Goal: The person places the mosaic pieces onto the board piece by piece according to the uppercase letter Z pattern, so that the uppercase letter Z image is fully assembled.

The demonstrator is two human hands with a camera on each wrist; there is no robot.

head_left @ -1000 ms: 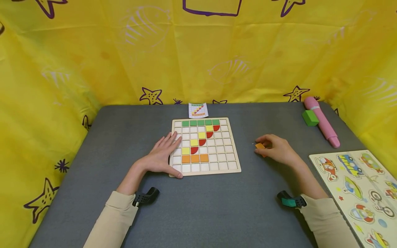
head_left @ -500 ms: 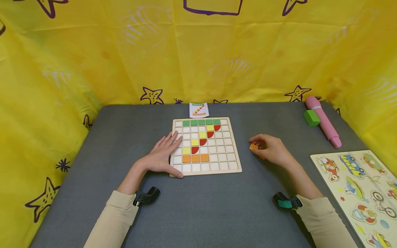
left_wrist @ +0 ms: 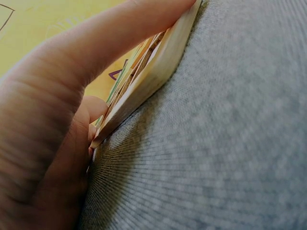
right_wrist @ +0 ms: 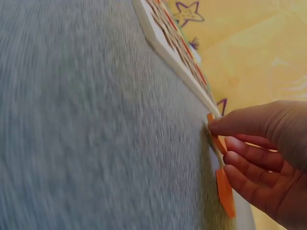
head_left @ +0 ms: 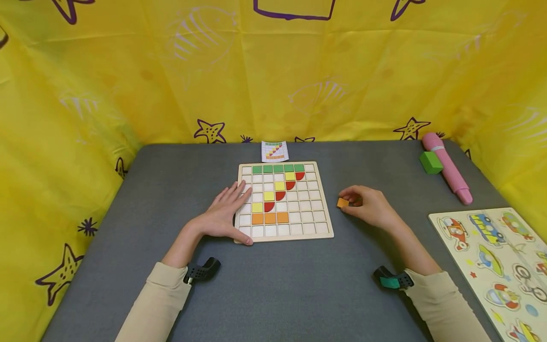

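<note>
A wooden grid board [head_left: 321, 228] lies on the dark table, with green, yellow, red and orange tiles in some of its cells. My left hand [head_left: 223, 214] rests spread over the board's left side, thumb at the near left corner. To the right of the board, my right hand [head_left: 371, 207] pinches an orange tile [head_left: 343, 203] between thumb and fingers. From the right wrist, a second orange tile [right_wrist: 224, 192] shows under the other fingertips, close to the table; whether those fingers hold it is unclear.
Behind the board stands a small pattern card [head_left: 275, 151]. At the far right are a green block [head_left: 431, 163] and a pink microphone-shaped toy [head_left: 448, 171]. A picture puzzle board [head_left: 474, 266] lies along the right edge. Yellow cloth [head_left: 256, 80] surrounds the table.
My right hand has slid left toward the board with the orange tile, and more of that tile now shows at the fingertips. My left hand has stayed in place.
</note>
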